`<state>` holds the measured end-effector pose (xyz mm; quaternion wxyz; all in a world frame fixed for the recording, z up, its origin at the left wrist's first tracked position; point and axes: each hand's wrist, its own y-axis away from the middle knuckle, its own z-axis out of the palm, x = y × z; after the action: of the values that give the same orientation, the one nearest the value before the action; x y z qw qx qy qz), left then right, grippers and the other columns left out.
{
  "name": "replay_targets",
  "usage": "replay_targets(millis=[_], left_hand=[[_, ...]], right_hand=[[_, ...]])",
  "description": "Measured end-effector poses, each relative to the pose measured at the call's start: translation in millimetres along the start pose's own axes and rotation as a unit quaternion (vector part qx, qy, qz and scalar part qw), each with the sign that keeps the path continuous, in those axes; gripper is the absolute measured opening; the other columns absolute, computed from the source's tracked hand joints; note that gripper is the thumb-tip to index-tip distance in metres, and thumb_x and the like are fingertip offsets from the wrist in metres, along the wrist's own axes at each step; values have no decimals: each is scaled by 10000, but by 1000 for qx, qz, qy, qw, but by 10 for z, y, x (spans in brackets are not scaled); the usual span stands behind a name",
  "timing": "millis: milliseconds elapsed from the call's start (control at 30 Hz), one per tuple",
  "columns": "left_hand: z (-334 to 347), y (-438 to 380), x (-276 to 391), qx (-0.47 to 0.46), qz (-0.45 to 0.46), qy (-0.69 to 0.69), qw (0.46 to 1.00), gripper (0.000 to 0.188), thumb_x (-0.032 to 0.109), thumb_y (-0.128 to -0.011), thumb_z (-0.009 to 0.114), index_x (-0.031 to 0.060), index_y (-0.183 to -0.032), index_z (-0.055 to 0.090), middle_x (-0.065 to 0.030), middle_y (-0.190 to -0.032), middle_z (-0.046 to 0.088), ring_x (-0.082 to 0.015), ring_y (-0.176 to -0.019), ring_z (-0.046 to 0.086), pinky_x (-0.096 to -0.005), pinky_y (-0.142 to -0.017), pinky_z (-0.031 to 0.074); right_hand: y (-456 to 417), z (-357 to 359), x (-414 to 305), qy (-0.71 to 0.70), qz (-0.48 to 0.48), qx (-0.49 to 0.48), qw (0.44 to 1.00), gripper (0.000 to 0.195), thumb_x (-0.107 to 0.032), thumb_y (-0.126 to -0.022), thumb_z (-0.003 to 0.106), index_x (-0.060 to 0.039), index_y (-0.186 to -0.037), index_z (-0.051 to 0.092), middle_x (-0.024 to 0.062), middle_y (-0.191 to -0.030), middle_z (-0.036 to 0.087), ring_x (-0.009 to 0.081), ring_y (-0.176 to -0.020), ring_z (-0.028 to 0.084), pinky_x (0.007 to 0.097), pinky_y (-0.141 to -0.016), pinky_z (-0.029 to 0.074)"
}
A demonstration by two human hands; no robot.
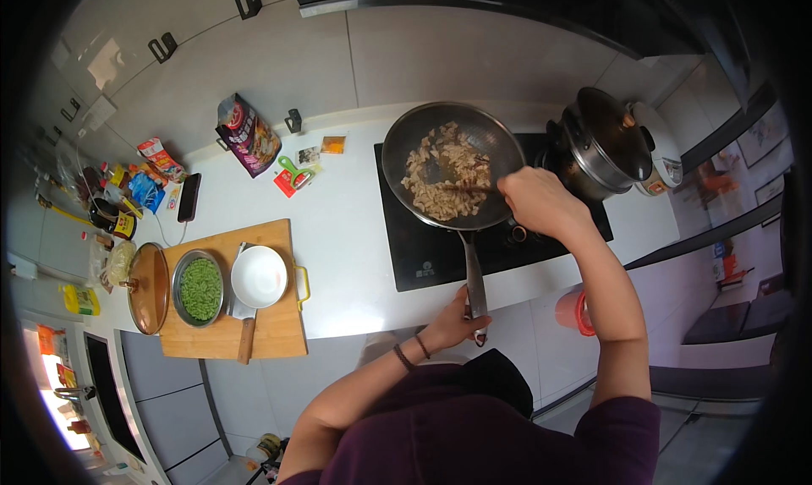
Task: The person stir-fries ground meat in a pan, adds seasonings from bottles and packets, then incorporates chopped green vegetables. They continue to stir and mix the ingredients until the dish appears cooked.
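A frying pan (398, 130) with cooked minced or chopped meat (438, 206) sits over the black glass cooktop (406, 256). My left hand (458, 320) is closed around the pan's metal handle (474, 276), near its end. Over the pan's right side, my right hand (533, 199) grips a utensil, its tip among the meat; fingers hide most of it, so its kind is unclear. Left of the cooktop, a wooden cutting board (273, 333) bears a metal bowl of chopped green vegetable (201, 288), a white bowl (259, 277) and a cleaver with a wooden handle (246, 342).
A lidded pot (596, 161) stands right of the pan, beside a rice cooker (666, 168). A glass lid (148, 288) leans at the board's left. Along the back are a food pouch (250, 136), a green peeler (294, 171), a phone (189, 197) and bottles. The range hood (507, 9) overhangs.
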<state>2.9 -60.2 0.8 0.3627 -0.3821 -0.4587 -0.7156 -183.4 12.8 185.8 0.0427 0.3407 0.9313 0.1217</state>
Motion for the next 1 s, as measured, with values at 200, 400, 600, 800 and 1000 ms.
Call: replay_targets(millis=[200,400,600,800,1000], left_hand=[[38,12,75,3,3,-9,1000,785,190,-870,655,33,-1416,115,-154,-982,606,-170,-761,640,-246,-600,514],[19,6,21,16,15,4,1000,820,149,-856,645,52,-1432,69,-148,-945,583,-172,-708,636,-264,-569,534],[74,-43,-48,19,58,-9,998,830,177,-859,642,52,-1436,59,-182,-1017,577,-207,-757,645,-285,-587,541],[56,48,74,31,9,-11,999,877,158,-879,632,46,-1453,-21,-190,-1064,585,-204,-853,644,-271,-659,522],[70,12,96,16,30,-86,996,883,167,-884,627,35,-1449,-38,-211,-1040,587,-219,-852,641,-296,-683,528]], right_hand=[[-319,529,-51,26,-9,39,999,159,-24,-739,535,18,-825,663,208,-842,660,352,-841,654,415,-750,525],[-152,93,253,56,37,-33,997,146,-37,-733,577,-4,-832,680,198,-863,668,339,-841,659,428,-749,524],[-318,520,483,84,46,44,994,122,-29,-727,578,-3,-800,672,203,-830,665,347,-825,657,418,-714,531],[-472,572,869,-112,160,62,979,241,-30,-767,554,60,-987,601,290,-1038,599,411,-1019,580,460,-847,494],[-894,853,1153,-329,259,94,903,111,71,-751,433,94,-750,541,231,-574,581,277,-467,608,401,-354,410]])
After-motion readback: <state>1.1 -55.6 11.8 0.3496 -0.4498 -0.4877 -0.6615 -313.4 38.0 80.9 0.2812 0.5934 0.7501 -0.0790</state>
